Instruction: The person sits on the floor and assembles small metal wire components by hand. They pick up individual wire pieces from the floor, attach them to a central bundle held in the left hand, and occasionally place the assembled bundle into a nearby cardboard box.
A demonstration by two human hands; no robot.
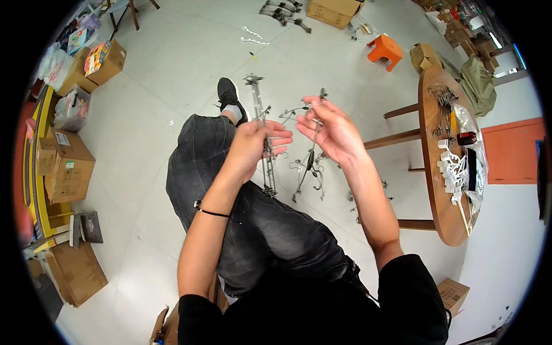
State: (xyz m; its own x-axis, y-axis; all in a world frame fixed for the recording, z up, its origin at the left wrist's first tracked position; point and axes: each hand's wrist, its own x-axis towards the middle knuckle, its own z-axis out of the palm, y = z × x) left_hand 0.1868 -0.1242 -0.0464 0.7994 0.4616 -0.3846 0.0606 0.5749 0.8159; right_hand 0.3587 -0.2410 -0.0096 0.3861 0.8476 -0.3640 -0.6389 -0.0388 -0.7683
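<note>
My left hand [253, 146] is closed round a bundle of slim clip hangers [257, 95], with dark clips at the ends; its fingers reach toward the right. Facing it, my right hand [333, 129] pinches a single clip hanger [315, 141] between thumb and fingers, and that hanger's clip end sticks up past the thumb. A thin curved hook or rod spans the gap between both hands. More hooks and dark clips [310, 167] show under the right hand; whether they hang from it or lie on the floor I cannot tell.
A round wooden table [432, 190] at the right bears white hangers [454, 167] and metal clip hangers [444, 106]. Farther off are an orange stool [385, 50], an open carton [334, 11] and a floor pile of hangers [282, 11]. Cardboard boxes [69, 167] line the left.
</note>
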